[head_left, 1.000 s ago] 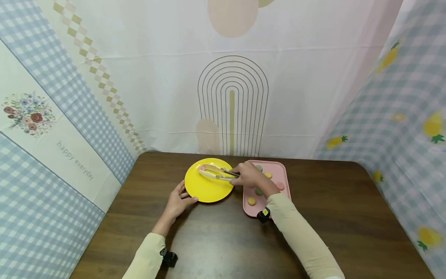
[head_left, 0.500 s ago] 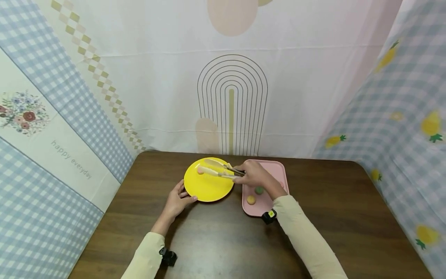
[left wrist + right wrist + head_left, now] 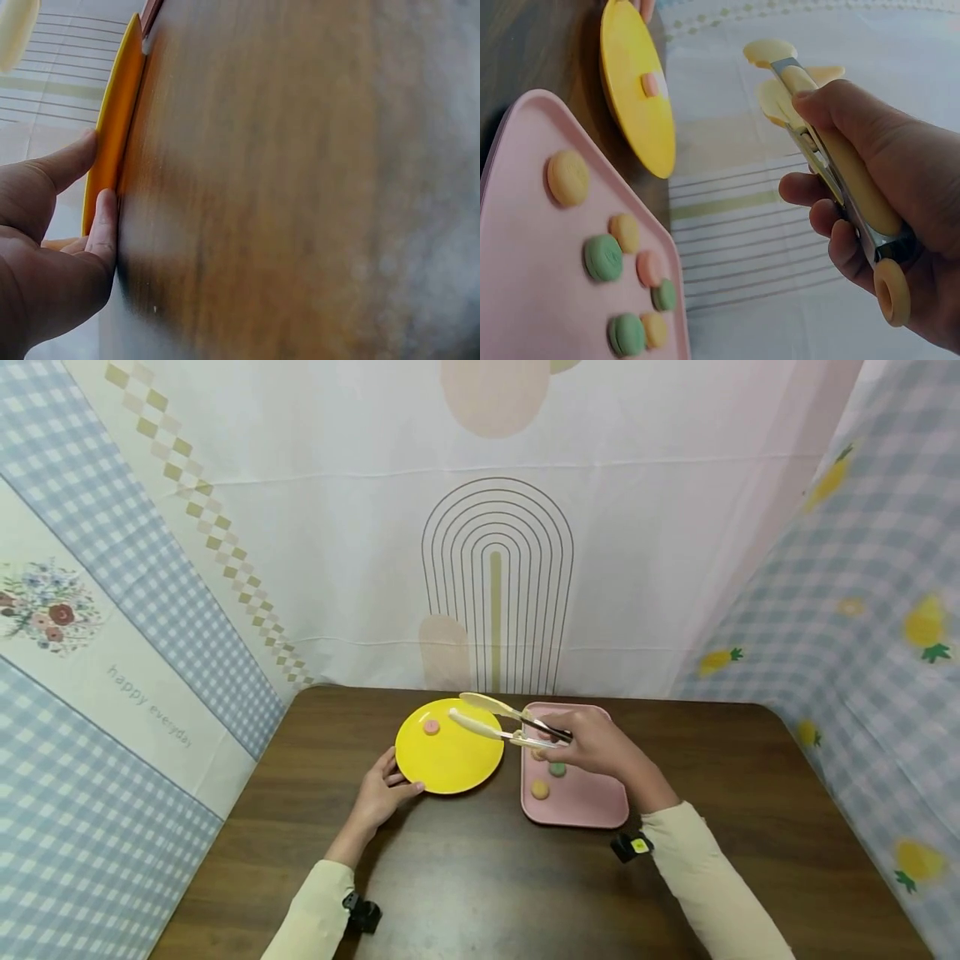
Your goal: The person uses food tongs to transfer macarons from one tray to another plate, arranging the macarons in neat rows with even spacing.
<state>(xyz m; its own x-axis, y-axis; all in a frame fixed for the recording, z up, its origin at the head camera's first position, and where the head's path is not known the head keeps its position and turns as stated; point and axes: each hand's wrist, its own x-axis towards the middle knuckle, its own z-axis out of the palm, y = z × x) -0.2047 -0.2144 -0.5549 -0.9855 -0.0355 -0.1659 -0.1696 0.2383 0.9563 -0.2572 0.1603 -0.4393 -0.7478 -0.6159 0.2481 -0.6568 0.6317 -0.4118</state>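
Note:
My right hand point(image 3: 603, 747) grips a pair of cream-coloured tongs point(image 3: 859, 184), raised over the gap between plate and tray. The tongs' tips are spread apart, with nothing between them. On the yellow plate point(image 3: 450, 768) lies one pink macaron point(image 3: 432, 727), towards its far left side. My left hand point(image 3: 378, 795) holds the plate's near left rim, thumb on the edge and fingers against its side, as the left wrist view shows. Right of the plate, the pink tray point(image 3: 585, 806) bears several macarons; the right hand partly hides them in the head view.
In the right wrist view a yellow macaron point(image 3: 568, 178) sits apart from the others, and a green macaron point(image 3: 603, 257) lies close to more yellow, pink and green ones. Everything stands on a dark wooden table point(image 3: 450, 877), with a printed cloth point(image 3: 637, 568) hanging behind.
The tongs have let go of the pink macaron, which stays on the plate. My right hand has drawn the tongs up and right, over the tray. My left hand has stayed at the rim.

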